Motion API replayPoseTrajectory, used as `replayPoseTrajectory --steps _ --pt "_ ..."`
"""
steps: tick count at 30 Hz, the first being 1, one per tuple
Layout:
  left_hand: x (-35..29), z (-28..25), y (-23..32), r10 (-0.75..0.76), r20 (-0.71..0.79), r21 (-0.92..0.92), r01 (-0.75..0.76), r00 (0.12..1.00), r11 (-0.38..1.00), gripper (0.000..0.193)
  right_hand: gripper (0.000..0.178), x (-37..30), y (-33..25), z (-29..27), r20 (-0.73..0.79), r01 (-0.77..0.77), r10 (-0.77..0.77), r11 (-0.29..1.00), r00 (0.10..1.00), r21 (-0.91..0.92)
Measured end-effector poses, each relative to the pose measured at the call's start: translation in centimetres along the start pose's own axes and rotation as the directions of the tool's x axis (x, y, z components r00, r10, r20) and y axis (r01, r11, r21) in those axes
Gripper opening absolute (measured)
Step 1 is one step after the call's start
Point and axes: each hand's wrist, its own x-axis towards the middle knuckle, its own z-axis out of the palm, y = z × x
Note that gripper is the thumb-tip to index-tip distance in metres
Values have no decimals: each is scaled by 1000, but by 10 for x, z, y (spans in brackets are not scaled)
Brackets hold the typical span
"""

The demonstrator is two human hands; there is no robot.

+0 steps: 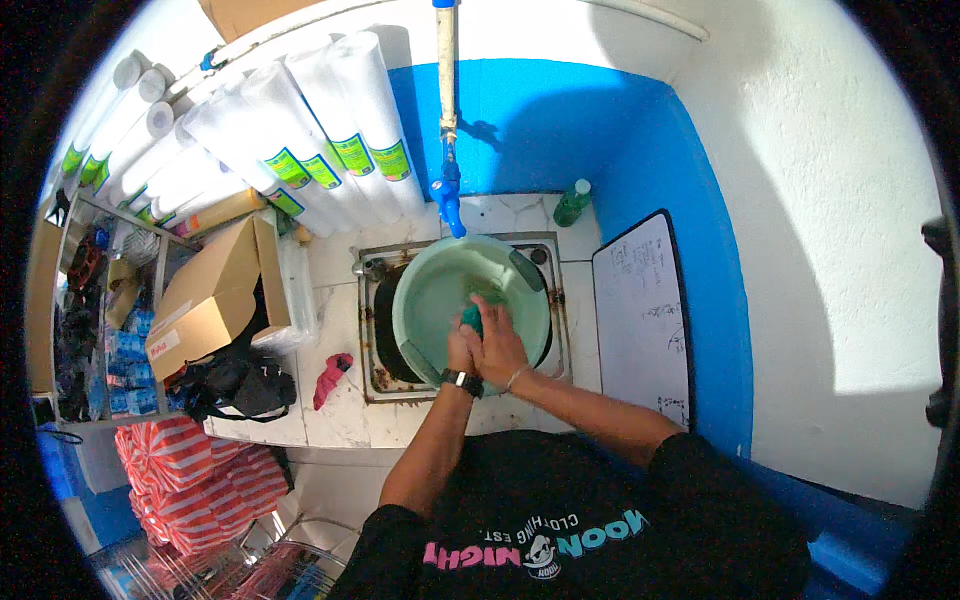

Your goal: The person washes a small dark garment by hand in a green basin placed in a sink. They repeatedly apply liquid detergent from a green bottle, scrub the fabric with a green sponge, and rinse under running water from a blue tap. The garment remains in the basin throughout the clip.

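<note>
A pale green plastic basin (415, 290) with darker handles rests in the rusty-edged sink (562, 350). Cloudy water seems to fill part of it. Over the basin my two hands are pressed together around a small dark green wad (472, 319), whose kind I cannot make out. My left hand (461, 352), a black watch on its wrist, is closed on the wad's near side. Against it, my right hand (502, 348) is closed from the right, its fingers pointing toward the far side. Above the basin's far rim hangs a blue tap (447, 195).
Left of the sink lies a crumpled red-pink cloth (333, 380). A cardboard box (205, 290), a black bag (245, 385) and several white rolls (340, 110) crowd the left side. At the back right stands a green bottle (572, 205); a whiteboard (645, 320) leans on the right wall.
</note>
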Motion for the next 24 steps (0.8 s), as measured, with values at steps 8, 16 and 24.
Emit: replayPoseTrajectory --steps 8,16,24 --pt "10 -9 0 128 67 170 -138 989 976 32 64 1 -6 4 -171 -52 56 998 984 26" --pt "16 4 -8 117 131 189 -140 984 972 31 61 9 7 -5 0 -151 151 989 989 5" --pt "20 -8 -4 159 58 470 -168 986 866 34 59 11 12 -1 -140 -15 1 995 990 -96"
